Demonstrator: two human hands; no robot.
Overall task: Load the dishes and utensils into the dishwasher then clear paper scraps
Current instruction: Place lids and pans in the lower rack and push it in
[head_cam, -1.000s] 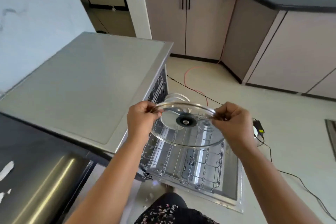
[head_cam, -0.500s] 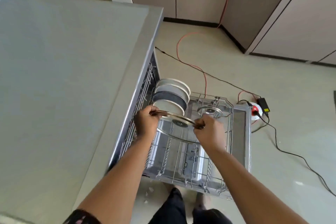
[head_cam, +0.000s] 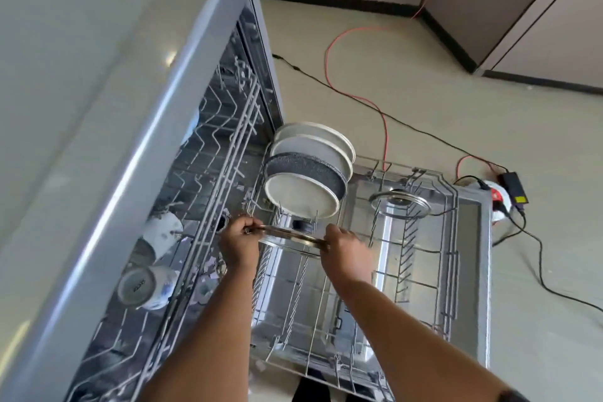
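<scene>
A glass pot lid (head_cam: 288,238) with a metal rim and black knob is held on edge by both hands, just in front of the plates. My left hand (head_cam: 239,240) grips its left rim and my right hand (head_cam: 346,250) grips its right rim. The lid sits low among the tines of the pulled-out lower dishwasher rack (head_cam: 452,258). Several plates (head_cam: 308,170), white and one dark speckled, stand upright at the rack's back left. A second glass lid (head_cam: 399,204) stands at the rack's back right.
The upper rack (head_cam: 208,192) holds white mugs (head_cam: 148,285) on the left. The grey dishwasher top (head_cam: 65,75) fills the left side. Black and orange cables (head_cam: 385,121) and a power adapter (head_cam: 514,189) lie on the floor to the right.
Both hands have carried the lid down from chest height into the lower rack, turning it from nearly flat to on edge. The camera has tipped down over the open dishwasher.
</scene>
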